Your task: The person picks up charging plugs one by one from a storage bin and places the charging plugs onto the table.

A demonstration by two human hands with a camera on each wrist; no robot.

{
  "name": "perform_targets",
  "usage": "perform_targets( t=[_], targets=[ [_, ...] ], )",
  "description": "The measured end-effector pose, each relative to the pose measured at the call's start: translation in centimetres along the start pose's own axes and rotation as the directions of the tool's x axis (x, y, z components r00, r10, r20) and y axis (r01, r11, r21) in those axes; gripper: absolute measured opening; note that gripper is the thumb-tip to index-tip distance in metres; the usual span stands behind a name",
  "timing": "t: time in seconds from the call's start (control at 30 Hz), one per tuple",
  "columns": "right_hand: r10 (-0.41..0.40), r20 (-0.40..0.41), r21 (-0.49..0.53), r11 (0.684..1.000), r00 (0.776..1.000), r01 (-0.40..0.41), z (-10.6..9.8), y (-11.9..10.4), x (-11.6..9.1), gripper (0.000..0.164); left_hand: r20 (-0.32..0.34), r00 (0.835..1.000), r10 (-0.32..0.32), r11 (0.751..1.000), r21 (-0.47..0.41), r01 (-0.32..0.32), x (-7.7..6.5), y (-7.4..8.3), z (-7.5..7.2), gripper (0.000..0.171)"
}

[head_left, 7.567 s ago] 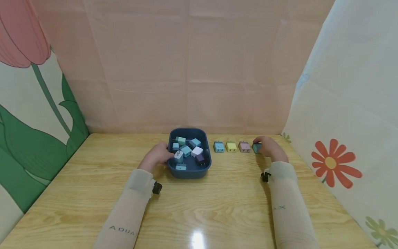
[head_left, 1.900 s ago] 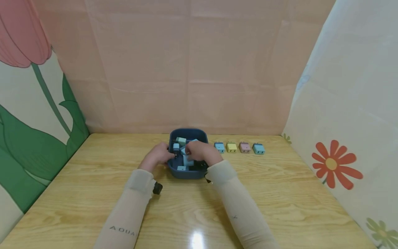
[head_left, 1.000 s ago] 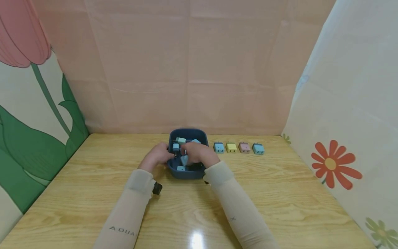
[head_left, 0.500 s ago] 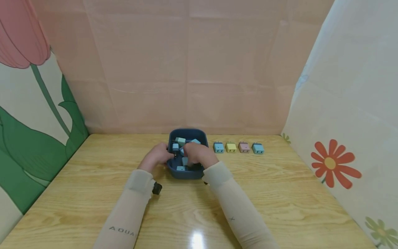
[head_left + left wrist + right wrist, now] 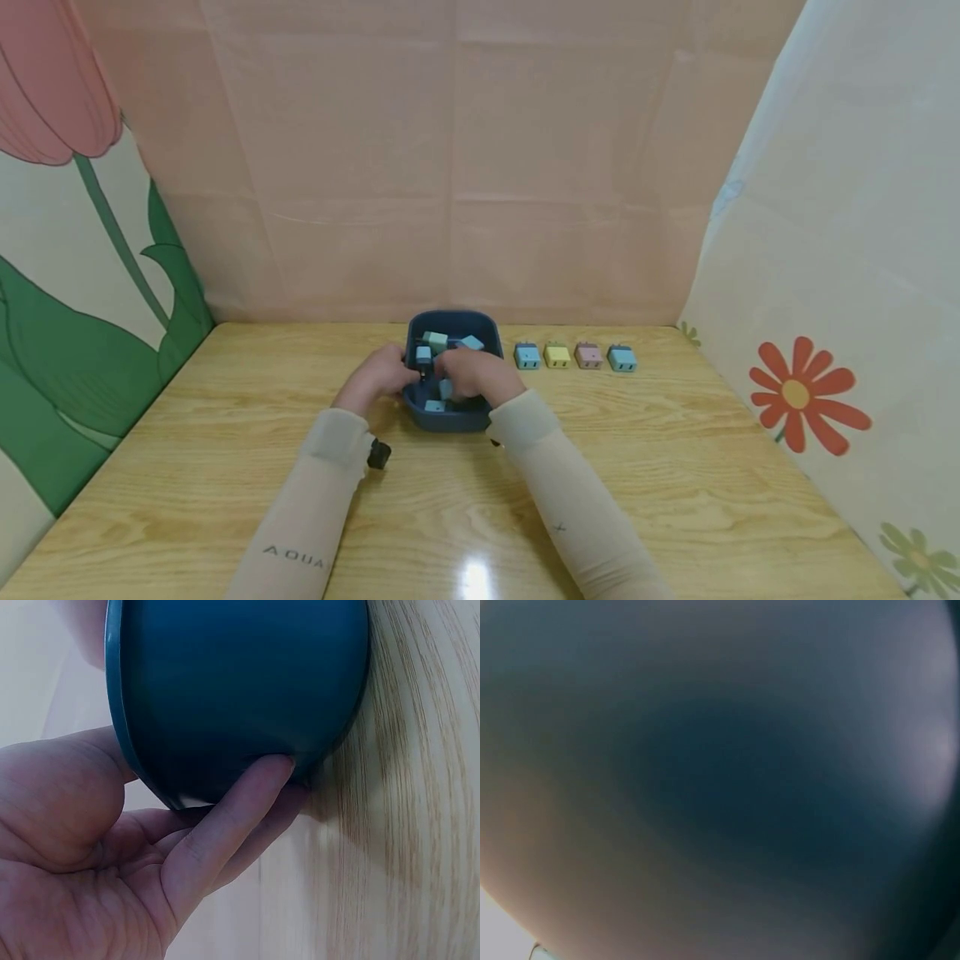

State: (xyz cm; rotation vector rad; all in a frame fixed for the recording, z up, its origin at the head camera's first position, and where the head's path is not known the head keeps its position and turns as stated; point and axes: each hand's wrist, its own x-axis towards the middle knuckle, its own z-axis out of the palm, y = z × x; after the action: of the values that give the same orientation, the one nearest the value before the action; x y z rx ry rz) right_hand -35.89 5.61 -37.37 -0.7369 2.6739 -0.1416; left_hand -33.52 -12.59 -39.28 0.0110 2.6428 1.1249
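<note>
My left hand grips the left side of a dark blue bin; in the left wrist view its thumb goes behind the rim and the fingers press the outer wall. Several small charger plugs lie loose inside, among them a green plug and a light blue plug. Down in the bin's right half is my right hand, a pale blue plug beside its fingers. Those fingertips are hidden, and I cannot tell whether they hold a plug. The right wrist view is a dark blur.
Right of the bin, a row of plugs stands on the wooden table: blue, yellow, pink and another blue plug. A pink cloth hangs behind the table, with printed sheets at both sides.
My right hand has left the blue plug at the row's right end and moved left into the bin, where it shifts slightly among the plugs. The left hand keeps its hold on the bin.
</note>
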Motion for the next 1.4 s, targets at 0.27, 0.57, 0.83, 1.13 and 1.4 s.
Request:
perform_targets(
  t=[0.27, 0.57, 0.83, 1.13, 1.4],
  targets=[
    [0.004, 0.004, -0.005, 1.0, 1.0, -0.004, 0.1, 0.0, -0.1, 0.044, 0.003, 1.0, -0.009, 1.0, -0.001, 0.009, -0.1, 0.0, 0.0, 0.03],
    [-0.018, -0.008, -0.028, 0.999, 1.0, 0.018, -0.1, 0.3, -0.1, 0.043, 0.0, 1.0, 0.008, 1.0, -0.006, -0.008, -0.4, 0.1, 0.0, 0.029],
    [-0.018, -0.008, -0.014, 1.0, 1.0, 0.018, -0.3, 0.3, -0.3, 0.043, 0.005, 1.0, 0.0, 1.0, -0.023, 0.0, -0.5, 0.2, 0.0, 0.029],
    [-0.022, -0.04, -0.012, 1.0, 0.999, 0.021, -0.9, 0.0, -0.9, 0.048, -0.001, 1.0, 0.026, 1.0, -0.013, -0.026, -0.5, 0.1, 0.1, 0.027],
    [-0.04, -0.083, -0.003, 0.999, 0.996, 0.04, -1.5, 0.0, -1.7, 0.049, 0.0, 1.0, 0.014, 1.0, -0.016, -0.014, -0.4, 0.1, 0.1, 0.025]
  ],
)
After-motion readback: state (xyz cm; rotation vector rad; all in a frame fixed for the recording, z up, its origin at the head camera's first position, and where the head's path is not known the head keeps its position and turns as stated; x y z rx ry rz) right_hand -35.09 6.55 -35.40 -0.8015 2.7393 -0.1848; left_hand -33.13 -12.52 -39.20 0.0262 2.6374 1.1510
